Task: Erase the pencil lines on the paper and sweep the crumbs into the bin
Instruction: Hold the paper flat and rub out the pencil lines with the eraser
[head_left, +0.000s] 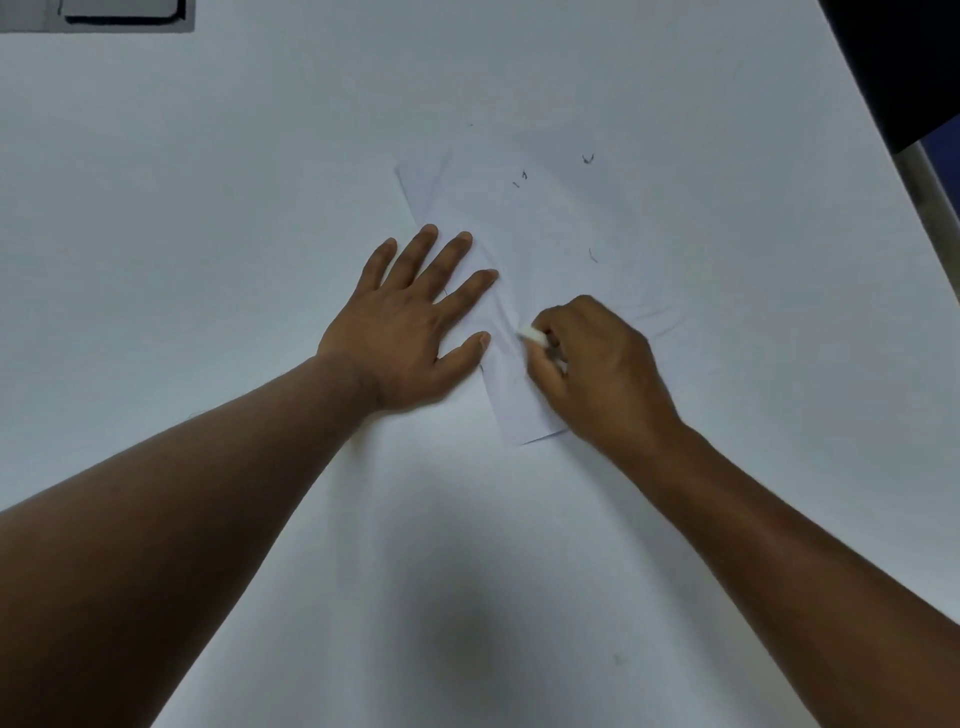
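A white sheet of paper (540, 228) lies slanted on the white table (208, 208). My left hand (410, 322) rests flat with fingers spread, its fingertips pressing on the paper's left edge. My right hand (597, 374) is closed around a small white eraser (532, 335), whose tip touches the paper just right of my left thumb. Dark eraser crumbs (587, 159) lie scattered on and beyond the far part of the sheet, with another crumb (592, 254) nearer my right hand. The paper wrinkles around the eraser. No bin is in view.
A grey and black flat object (119, 13) sits at the table's far left corner. The table's right edge (914, 171) runs diagonally at the upper right, with dark floor beyond.
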